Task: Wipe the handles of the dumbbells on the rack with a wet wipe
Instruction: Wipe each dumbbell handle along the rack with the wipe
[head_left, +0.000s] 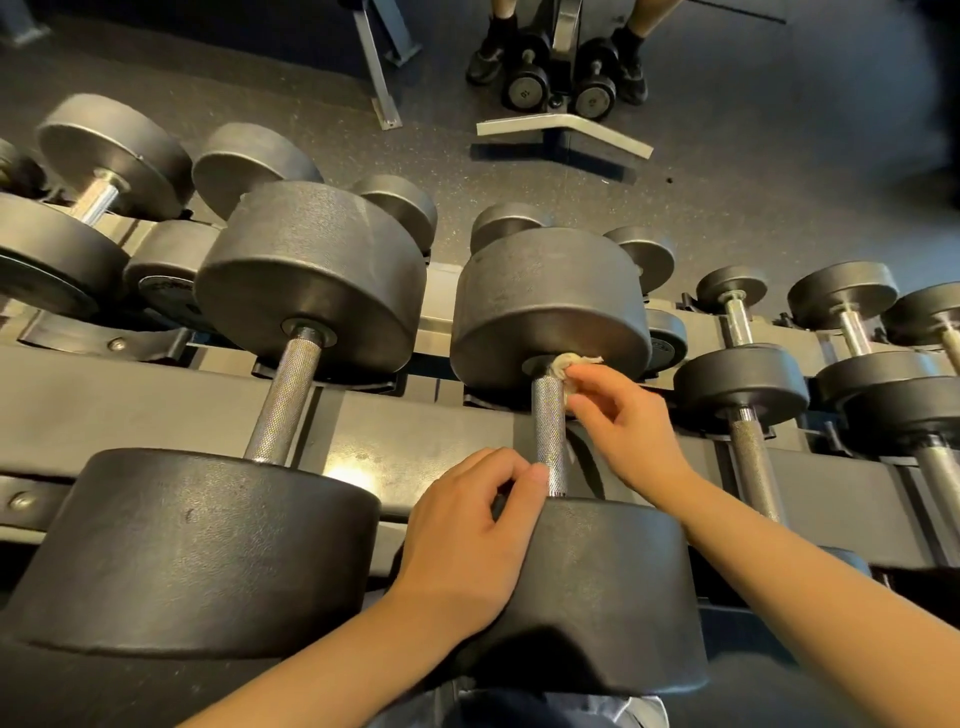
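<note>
Speckled rubber floor (727, 208) beyond black steel rack (156, 395) of dumbbells (306, 332)

At 12 o'clock a person (561, 47) is cut off above the shins by the top edge; numbers on the two floor dumbbells (558, 88) there are too small to read. The right hand (623, 421) hides most of the wet wipe (569, 364)
</note>
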